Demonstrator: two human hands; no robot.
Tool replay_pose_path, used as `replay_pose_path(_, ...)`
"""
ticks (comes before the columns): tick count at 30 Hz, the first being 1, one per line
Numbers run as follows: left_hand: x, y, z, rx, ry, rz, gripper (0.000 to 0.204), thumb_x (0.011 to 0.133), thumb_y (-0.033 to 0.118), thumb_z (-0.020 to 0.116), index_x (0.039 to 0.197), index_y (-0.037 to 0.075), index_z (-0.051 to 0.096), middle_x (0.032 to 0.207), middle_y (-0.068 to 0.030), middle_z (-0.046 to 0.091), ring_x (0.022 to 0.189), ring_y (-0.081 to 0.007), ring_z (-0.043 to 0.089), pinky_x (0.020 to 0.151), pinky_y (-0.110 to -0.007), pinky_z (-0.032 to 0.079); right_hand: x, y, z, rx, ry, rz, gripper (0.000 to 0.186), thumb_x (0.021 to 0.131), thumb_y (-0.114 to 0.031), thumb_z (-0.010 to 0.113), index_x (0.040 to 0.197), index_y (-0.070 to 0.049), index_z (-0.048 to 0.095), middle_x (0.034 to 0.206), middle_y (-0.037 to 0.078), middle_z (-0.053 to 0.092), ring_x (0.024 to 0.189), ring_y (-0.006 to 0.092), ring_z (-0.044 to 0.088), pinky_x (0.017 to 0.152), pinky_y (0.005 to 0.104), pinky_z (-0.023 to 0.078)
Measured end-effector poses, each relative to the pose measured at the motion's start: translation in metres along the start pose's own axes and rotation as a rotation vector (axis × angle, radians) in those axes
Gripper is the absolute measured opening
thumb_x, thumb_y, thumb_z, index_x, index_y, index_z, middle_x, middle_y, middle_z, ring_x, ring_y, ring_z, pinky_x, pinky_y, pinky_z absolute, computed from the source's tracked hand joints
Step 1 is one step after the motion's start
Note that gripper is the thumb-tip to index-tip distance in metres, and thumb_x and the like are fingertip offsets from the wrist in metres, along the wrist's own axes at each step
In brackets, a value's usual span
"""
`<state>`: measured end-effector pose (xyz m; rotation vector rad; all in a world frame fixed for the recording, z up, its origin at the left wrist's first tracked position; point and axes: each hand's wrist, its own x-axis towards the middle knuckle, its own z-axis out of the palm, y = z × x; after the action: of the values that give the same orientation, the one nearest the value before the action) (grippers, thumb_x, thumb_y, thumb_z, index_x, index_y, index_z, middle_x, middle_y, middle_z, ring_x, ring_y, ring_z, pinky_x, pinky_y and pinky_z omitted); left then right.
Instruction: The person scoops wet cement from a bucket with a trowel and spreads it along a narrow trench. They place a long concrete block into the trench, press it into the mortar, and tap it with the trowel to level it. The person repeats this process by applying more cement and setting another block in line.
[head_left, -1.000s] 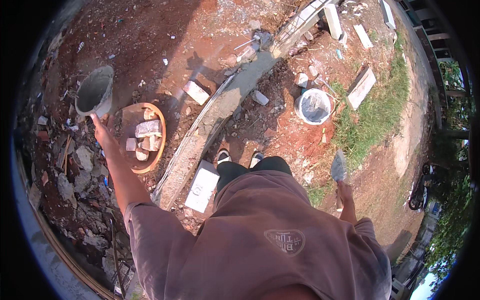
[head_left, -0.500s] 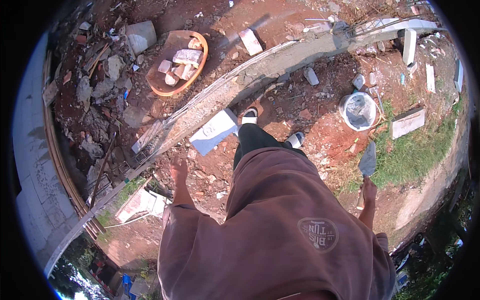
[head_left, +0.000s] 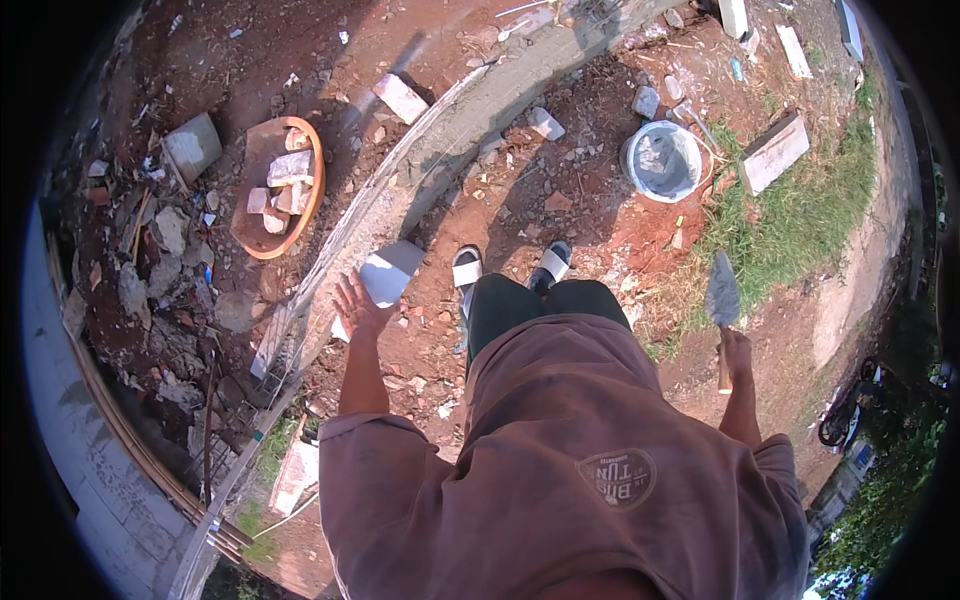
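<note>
My left hand (head_left: 362, 308) reaches forward with its fingers spread, beside a pale grey block (head_left: 395, 268). It overlaps the block's near edge in the picture; whether it touches, I cannot tell. Closed round a wooden handle, my right hand (head_left: 738, 355) holds a pointed trowel (head_left: 722, 290), its grey blade pointing away from me. Ahead and to the right stands a white bucket (head_left: 630, 170) holding grey wet mix. My sandalled feet stand on the soil between block and bucket.
A low concrete beam (head_left: 430, 165) curves past the block. Beyond it sits an orange-rimmed basin (head_left: 312, 205) with broken bricks, near rubble (head_left: 170, 230). A loose brick (head_left: 400, 98) lies past the beam. Another slab (head_left: 775, 155) rests on grass at the right.
My left hand has moved forward to the block and spread its fingers. The view has turned, and my feet have shifted. The trowel stays in my right hand.
</note>
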<state>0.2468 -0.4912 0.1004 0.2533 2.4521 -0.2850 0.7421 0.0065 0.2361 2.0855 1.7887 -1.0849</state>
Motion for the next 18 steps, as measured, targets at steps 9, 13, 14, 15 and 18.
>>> replay_pose_path(9, 0.007, 0.035, -0.011, 0.157, -0.020, 0.020, 0.132, 0.056, 0.055, 0.080, 0.145, 0.004, -0.003, 0.149, -0.0200, 0.013, 0.139, -0.0350, 0.010, 0.113, -0.047, 0.014, -0.089, 0.107, 0.065, 0.137, -0.047, 0.342, 0.038, 0.084, -0.036, 0.063, 0.079, 0.001, 0.059, 0.058, 0.009, 0.056, 0.047, 0.0181, 0.054, 0.044, 0.0319, 0.046)
replay_pose_path(13, 0.014, 0.031, -0.015, 0.047, -0.067, -0.024, 0.125, 0.057, 0.045, 0.081, 0.143, 0.003, 0.001, 0.140, -0.0176, 0.026, 0.132, -0.0356, 0.023, 0.111, -0.046, 0.019, -0.101, 0.098, 0.103, 0.107, -0.087, 0.411, 0.040, 0.085, -0.036, 0.061, 0.069, 0.000, 0.058, 0.055, 0.008, 0.055, 0.046, 0.0172, 0.053, 0.044, 0.0321, 0.043)
replay_pose_path(14, 0.014, 0.028, -0.010, 0.108, -0.050, 0.005, 0.126, 0.056, 0.051, 0.081, 0.144, 0.002, 0.004, 0.144, -0.0187, 0.022, 0.134, -0.0337, 0.022, 0.109, -0.046, 0.023, -0.097, 0.113, 0.107, 0.021, -0.071, 0.363, 0.041, 0.084, -0.036, 0.062, 0.069, 0.002, 0.060, 0.054, 0.008, 0.054, 0.048, 0.0176, 0.054, 0.046, 0.0324, 0.044)
replay_pose_path(15, 0.013, 0.031, -0.006, 0.114, -0.018, 0.008, 0.126, 0.056, 0.050, 0.081, 0.144, 0.002, 0.004, 0.144, -0.0185, 0.022, 0.134, -0.0340, 0.022, 0.109, -0.046, 0.023, -0.087, 0.117, 0.111, 0.032, -0.085, 0.339, 0.039, 0.083, -0.036, 0.063, 0.070, 0.001, 0.059, 0.055, 0.007, 0.054, 0.048, 0.0164, 0.053, 0.046, 0.0318, 0.044)
replay_pose_path(18, 0.014, 0.026, 0.005, 0.132, 0.063, -0.022, 0.127, 0.057, 0.051, 0.081, 0.144, 0.004, 0.002, 0.147, -0.0183, 0.017, 0.135, -0.0350, 0.021, 0.110, -0.047, 0.022, -0.054, 0.070, 0.117, 0.009, -0.155, 0.247, 0.034, 0.084, -0.032, 0.063, 0.070, -0.001, 0.057, 0.055, 0.003, 0.050, 0.049, 0.0115, 0.048, 0.046, 0.0297, 0.041)
